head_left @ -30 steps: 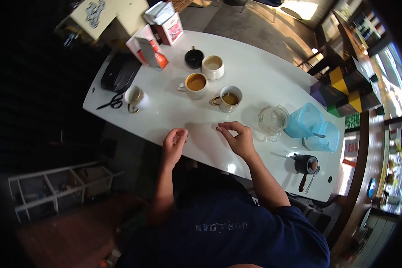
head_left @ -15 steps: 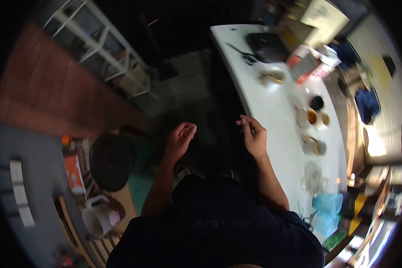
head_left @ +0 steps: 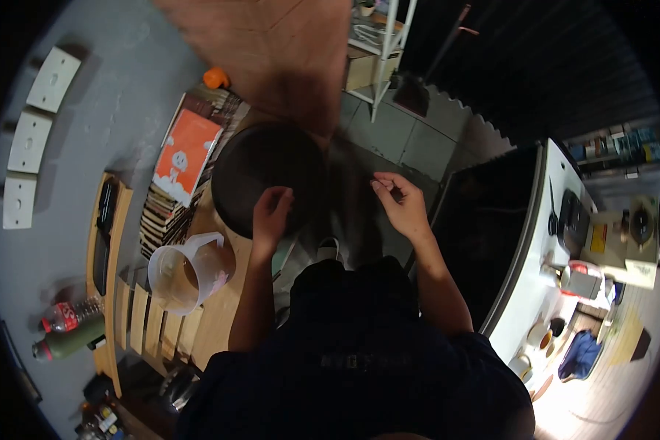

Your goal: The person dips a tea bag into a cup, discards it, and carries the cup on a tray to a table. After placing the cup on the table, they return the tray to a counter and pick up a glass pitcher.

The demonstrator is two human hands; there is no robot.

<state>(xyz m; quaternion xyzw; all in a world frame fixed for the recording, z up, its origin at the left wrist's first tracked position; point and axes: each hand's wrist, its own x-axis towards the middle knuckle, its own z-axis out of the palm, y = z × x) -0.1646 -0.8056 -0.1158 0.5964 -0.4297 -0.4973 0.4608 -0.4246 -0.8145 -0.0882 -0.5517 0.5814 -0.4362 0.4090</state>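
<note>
My left hand [head_left: 271, 214] hangs in the air in front of a round black disc-like top [head_left: 260, 165], apparently above its right edge. Its fingers are loosely bent with the thumb a little apart, and nothing shows in it. My right hand [head_left: 405, 209] is over the dark floor gap, thumb and fingertips drawn together with no object visible between them. A translucent plastic pitcher [head_left: 170, 282] with a handle lies left of my left forearm on a wooden slatted surface [head_left: 224, 323].
An orange-covered book [head_left: 189, 155] tops a row of books at left. A white counter [head_left: 517, 271] with cups [head_left: 539, 335] runs along the right. A white shelf frame [head_left: 383, 66] stands ahead. Bottles [head_left: 73, 315] lie far left, below white wall switches [head_left: 31, 139].
My view has turned left: the counter has shifted to the right edge, and the black round top and pitcher have come closer to the middle. Both hands stay raised, without any visible object.
</note>
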